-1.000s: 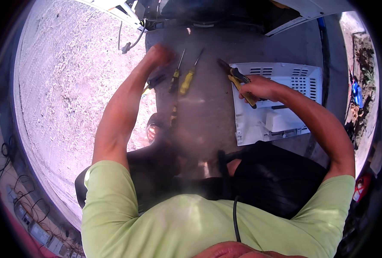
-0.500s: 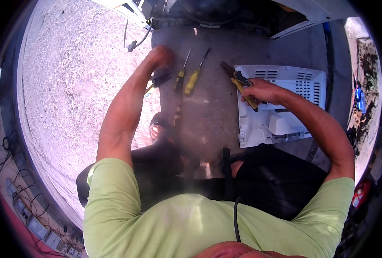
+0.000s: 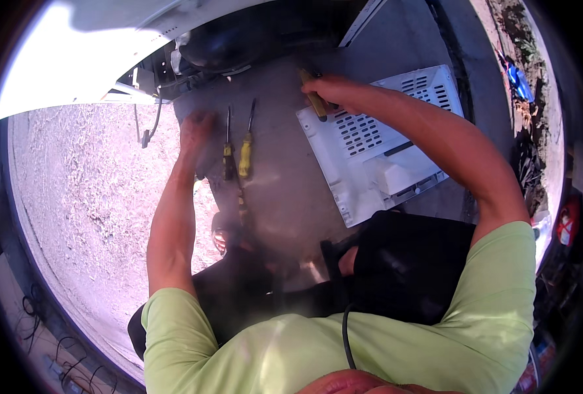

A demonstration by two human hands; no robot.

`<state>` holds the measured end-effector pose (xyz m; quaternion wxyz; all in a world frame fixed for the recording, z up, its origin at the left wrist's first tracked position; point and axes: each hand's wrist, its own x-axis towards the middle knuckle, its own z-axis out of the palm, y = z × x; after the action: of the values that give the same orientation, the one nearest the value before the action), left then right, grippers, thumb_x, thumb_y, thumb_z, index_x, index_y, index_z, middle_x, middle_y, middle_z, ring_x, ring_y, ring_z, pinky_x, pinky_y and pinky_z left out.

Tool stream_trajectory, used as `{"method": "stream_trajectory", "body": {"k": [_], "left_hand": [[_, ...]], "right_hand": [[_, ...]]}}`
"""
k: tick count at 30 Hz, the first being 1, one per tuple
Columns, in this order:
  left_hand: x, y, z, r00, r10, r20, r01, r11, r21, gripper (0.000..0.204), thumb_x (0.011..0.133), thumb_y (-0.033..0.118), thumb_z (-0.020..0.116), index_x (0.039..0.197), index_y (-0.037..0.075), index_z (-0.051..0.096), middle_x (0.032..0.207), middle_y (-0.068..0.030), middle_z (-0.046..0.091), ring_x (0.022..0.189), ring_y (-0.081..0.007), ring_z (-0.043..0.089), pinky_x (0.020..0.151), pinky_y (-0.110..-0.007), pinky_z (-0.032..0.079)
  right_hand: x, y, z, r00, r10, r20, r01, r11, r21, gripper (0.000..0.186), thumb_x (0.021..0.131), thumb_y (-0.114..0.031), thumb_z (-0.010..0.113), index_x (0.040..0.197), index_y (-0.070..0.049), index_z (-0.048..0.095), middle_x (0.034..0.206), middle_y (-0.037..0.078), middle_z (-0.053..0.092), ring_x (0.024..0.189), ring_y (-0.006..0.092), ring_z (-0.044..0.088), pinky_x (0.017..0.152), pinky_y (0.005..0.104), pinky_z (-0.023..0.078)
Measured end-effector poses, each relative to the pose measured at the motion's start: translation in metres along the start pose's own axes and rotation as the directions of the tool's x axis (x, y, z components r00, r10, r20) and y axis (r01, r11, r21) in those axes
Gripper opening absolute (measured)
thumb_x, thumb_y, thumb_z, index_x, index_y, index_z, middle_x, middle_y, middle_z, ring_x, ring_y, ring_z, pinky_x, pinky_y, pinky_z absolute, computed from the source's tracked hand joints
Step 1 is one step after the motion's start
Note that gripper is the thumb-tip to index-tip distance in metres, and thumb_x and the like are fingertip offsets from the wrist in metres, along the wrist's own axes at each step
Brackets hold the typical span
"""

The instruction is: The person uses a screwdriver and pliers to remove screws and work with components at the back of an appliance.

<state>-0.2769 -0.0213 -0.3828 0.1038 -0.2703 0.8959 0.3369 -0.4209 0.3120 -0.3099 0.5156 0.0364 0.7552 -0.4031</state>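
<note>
My right hand [image 3: 329, 87] is closed around a pair of pliers [image 3: 317, 107] with yellow handles. It is above the far left corner of a white slotted plastic panel [image 3: 365, 169], and the pliers' jaws point toward the appliance. My left hand [image 3: 198, 126] is low over the ground, left of two screwdrivers; its fingers are dark and blurred. One screwdriver has a black-and-yellow handle [image 3: 228, 161], the other a yellow handle [image 3: 245, 157]. Both lie side by side with their shafts pointing away from me.
Ahead stands a white appliance [image 3: 130, 49] with a rounded black part [image 3: 219, 49] in its opening. A dark cord with a plug [image 3: 146, 138] hangs at its left. Rough pale ground [image 3: 88, 190] lies to the left; a blue object [image 3: 518, 82] is at the far right.
My right hand has carried the pliers away from me, toward the appliance. The view has shifted, and more of the appliance shows at upper left. My left hand stays beside the screwdrivers.
</note>
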Motion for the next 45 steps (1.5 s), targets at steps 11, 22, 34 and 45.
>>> {"method": "stream_trajectory", "body": {"k": [11, 22, 34, 45], "left_hand": [[0.018, -0.013, 0.012, 0.994, -0.093, -0.049, 0.095, 0.995, 0.044, 0.052, 0.085, 0.051, 0.062, 0.11, 0.007, 0.073, 0.099, -0.022, 0.073, 0.097, -0.0355, 0.07, 0.086, -0.042, 0.051], [0.019, -0.022, 0.013, 0.992, -0.108, -0.059, 0.11, 0.993, 0.042, 0.051, 0.087, 0.051, 0.059, 0.107, 0.007, 0.074, 0.094, -0.0216, 0.073, 0.094, -0.0355, 0.07, 0.083, -0.043, 0.051], [0.013, -0.009, 0.012, 0.99, -0.117, -0.084, 0.125, 0.987, 0.102, 0.05, 0.086, 0.05, 0.059, 0.106, 0.005, 0.074, 0.093, -0.0211, 0.073, 0.093, -0.036, 0.07, 0.083, -0.042, 0.051], [0.017, -0.015, 0.018, 0.995, -0.051, -0.088, 0.063, 0.988, 0.14, 0.049, 0.086, 0.047, 0.06, 0.1, 0.003, 0.072, 0.085, -0.0209, 0.071, 0.083, -0.0345, 0.069, 0.076, -0.044, 0.051]], "right_hand": [[0.091, 0.014, -0.029, 0.944, -0.327, -0.032, 0.322, 0.941, -0.104, 0.039, 0.092, -0.037, 0.063, 0.111, -0.004, 0.07, 0.108, 0.014, 0.069, 0.1, 0.0263, 0.065, 0.086, 0.0394, 0.051], [0.081, -0.002, -0.003, 0.867, -0.443, -0.23, 0.267, 0.8, -0.537, 0.049, 0.099, -0.042, 0.046, 0.114, 0.0, 0.068, 0.114, 0.024, 0.066, 0.107, 0.0367, 0.064, 0.09, 0.0438, 0.052], [0.051, -0.03, -0.001, 0.875, -0.402, -0.269, 0.276, 0.873, -0.403, 0.046, 0.096, -0.042, 0.051, 0.109, -0.001, 0.069, 0.099, 0.02, 0.071, 0.092, 0.0343, 0.069, 0.08, 0.043, 0.054], [0.108, 0.008, 0.012, 0.861, -0.438, -0.259, 0.391, 0.895, -0.213, 0.032, 0.086, -0.028, 0.066, 0.104, -0.001, 0.068, 0.091, 0.012, 0.069, 0.08, 0.0219, 0.065, 0.066, 0.0391, 0.052]]}}
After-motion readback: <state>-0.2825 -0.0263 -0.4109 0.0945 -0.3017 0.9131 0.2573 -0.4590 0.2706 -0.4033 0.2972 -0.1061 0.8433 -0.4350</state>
